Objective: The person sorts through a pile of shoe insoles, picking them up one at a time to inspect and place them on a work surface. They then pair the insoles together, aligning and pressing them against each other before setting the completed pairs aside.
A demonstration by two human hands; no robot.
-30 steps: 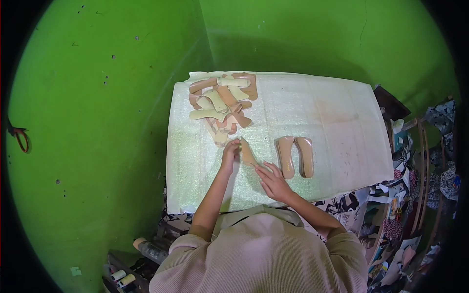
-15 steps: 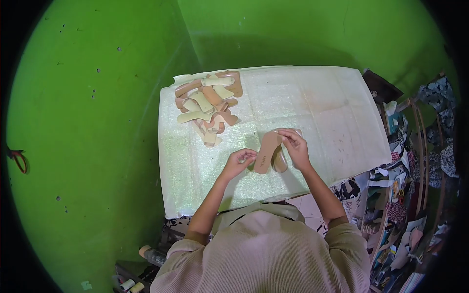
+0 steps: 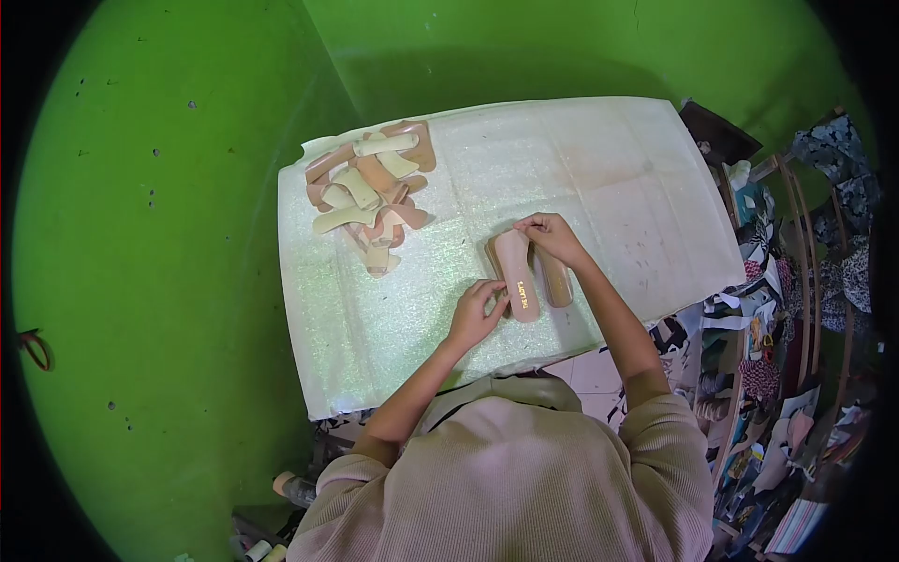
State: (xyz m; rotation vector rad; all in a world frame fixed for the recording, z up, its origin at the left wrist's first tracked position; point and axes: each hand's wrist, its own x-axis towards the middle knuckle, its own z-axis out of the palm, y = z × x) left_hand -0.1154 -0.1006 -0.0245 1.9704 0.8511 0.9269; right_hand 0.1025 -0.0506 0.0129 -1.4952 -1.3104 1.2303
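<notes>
- While pinching an insole [image 3: 516, 272] with right hand [image 3: 552, 238], touches its side with left hand [image 3: 478, 312], unclear whether gripping.
- Holds it near table's [image 3: 646, 201] front edge.
- Has scrap-filled rack [image 3: 814, 281] beyond table's right edge.

The left forearm [image 3: 417, 394] slants forward and inward, its left hand [image 3: 478, 314] half curled with the fingers bent. The right forearm [image 3: 622, 328] angles forward and leftward; the right hand [image 3: 554, 239] pinches with thumb and fingertips. The hands are near each other but apart, the right farther out.
</notes>
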